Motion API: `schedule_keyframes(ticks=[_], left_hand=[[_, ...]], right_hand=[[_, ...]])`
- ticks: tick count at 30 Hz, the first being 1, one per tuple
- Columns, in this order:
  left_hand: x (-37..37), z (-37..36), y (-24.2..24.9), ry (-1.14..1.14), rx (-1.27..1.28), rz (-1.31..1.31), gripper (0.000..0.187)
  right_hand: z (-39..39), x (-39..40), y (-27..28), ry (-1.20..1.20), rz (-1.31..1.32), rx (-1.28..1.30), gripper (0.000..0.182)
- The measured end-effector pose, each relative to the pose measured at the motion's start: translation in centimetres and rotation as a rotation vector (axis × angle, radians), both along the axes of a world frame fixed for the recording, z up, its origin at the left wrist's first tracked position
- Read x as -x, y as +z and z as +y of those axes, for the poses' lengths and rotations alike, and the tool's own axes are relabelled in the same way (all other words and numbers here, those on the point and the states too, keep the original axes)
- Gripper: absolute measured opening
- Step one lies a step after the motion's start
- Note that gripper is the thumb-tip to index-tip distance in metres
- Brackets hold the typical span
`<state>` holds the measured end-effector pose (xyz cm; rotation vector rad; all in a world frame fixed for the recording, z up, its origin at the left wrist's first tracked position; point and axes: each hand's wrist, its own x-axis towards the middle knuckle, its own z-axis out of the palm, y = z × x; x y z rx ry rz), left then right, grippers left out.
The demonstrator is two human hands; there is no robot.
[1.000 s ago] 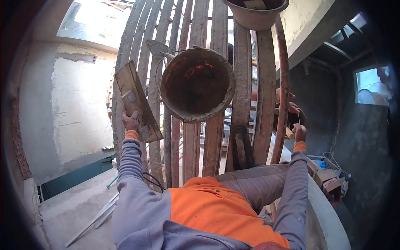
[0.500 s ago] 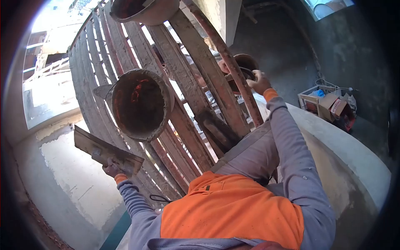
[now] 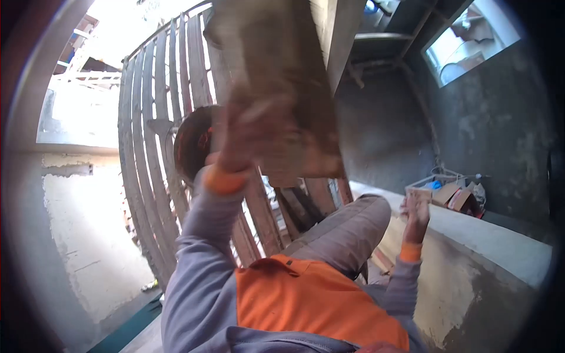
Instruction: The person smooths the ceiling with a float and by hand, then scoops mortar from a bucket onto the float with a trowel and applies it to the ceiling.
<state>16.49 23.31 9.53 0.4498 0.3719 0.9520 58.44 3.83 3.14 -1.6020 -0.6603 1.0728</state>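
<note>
My left hand (image 3: 253,132) is raised in front of me, smeared by motion. It is closed on a plastering float (image 3: 288,53), whose broad brown board is blurred and close to the camera. Behind that hand and float, a mortar-crusted bucket (image 3: 191,144) is partly covered on the slatted wooden platform (image 3: 150,194). My right hand (image 3: 416,212) is held up beside my knee, near the low wall. Its fingers are blurred under a pale patch, so I cannot make out whether they hold anything.
The low wall (image 3: 500,247) with a pale top runs along my right. Beyond it, cardboard boxes (image 3: 462,200) and bags lie by a dark plastered wall (image 3: 500,129). At left is a patchy plastered wall (image 3: 88,223). Gaps show between the platform's slats.
My left hand has swung the float up and right, across the view. My right hand has let go of the bucket at the platform's right edge and come back toward my body.
</note>
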Motion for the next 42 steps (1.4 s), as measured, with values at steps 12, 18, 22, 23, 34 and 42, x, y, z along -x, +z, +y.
schedule_keyframes(ticks=[12, 18, 22, 23, 34, 42], left_hand=[[-32.5, 12.2, -19.6, 0.304, -0.057, 0.568, 0.045], [-35.5, 11.2, -33.7, 0.465, 0.075, 0.932, 0.025], [-34.8, 8.9, -37.4, 0.331, 0.275, 0.954, 0.044], [-34.9, 9.0, -40.7, 0.294, 0.342, 0.83, 0.047], [-32.4, 5.4, -38.5, 0.395, 0.649, 0.596, 0.035], [-32.8, 5.2, -43.3, 0.278, 0.648, 1.02, 0.047]], right_hand=[[-21.3, 0.8, 5.6, -0.409, -0.277, 0.231, 0.024], [-32.3, 0.7, 3.3, -0.585, -0.402, 0.391, 0.022], [-36.0, 1.4, 3.6, -0.603, -0.487, 0.527, 0.023], [-36.6, 1.4, 3.8, -0.614, -0.483, 0.555, 0.024], [-35.1, 0.9, 5.0, -0.596, -0.576, 0.723, 0.026], [-34.3, 0.8, 4.9, -0.478, -0.661, 0.748, 0.024]])
